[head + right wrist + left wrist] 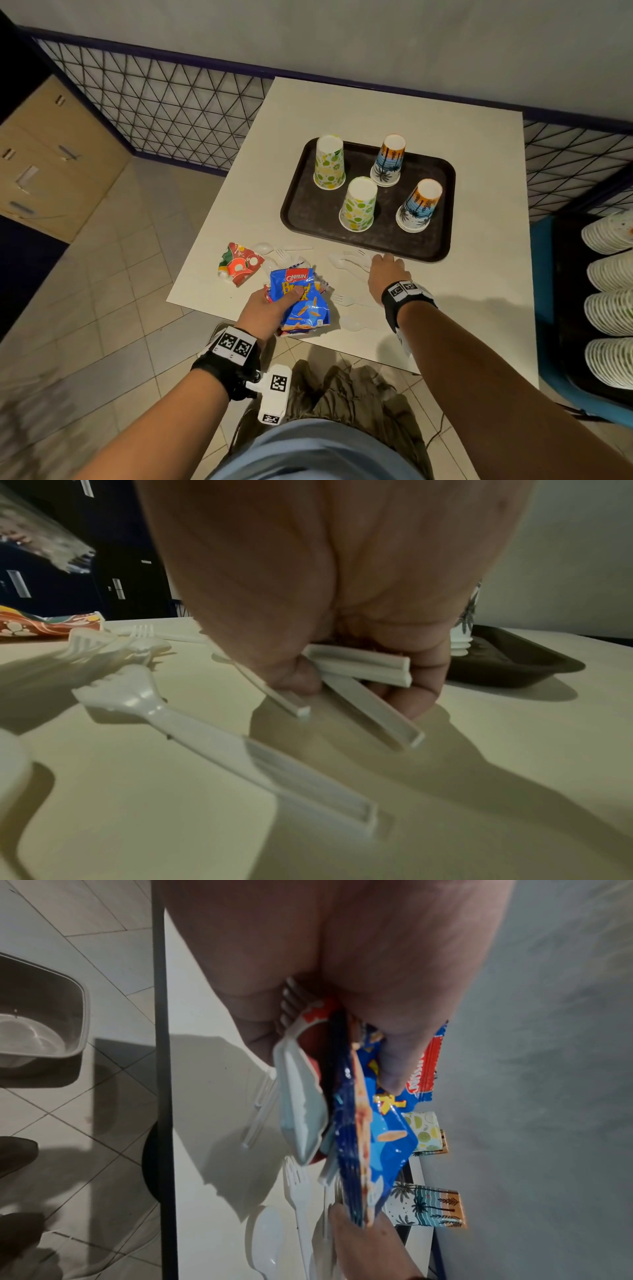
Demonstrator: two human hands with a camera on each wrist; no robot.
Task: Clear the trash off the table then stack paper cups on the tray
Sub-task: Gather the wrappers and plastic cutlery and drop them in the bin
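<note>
My left hand [274, 306] grips a blue snack wrapper [303, 303] at the table's near left edge. The left wrist view shows the blue wrapper [373, 1137] bunched with a white-and-red wrapper [301, 1096] and a plastic fork. My right hand [387, 272] is down on the table just in front of the dark tray [308, 209]. Its fingers curl round three white plastic utensil handles [359, 666]. Four paper cups stand upside down on the tray: two green ones [329, 162] [358, 205] and two palm-print ones [388, 161] [418, 205]. A crushed red cup [239, 263] lies at the left.
Loose white forks and spoons [284, 255] lie between the crushed cup and the tray, and one fork [192, 723] lies near my right wrist. A grey bin [44, 1015] stands on the floor beside the table. Stacked plates [609, 281] sit at the right.
</note>
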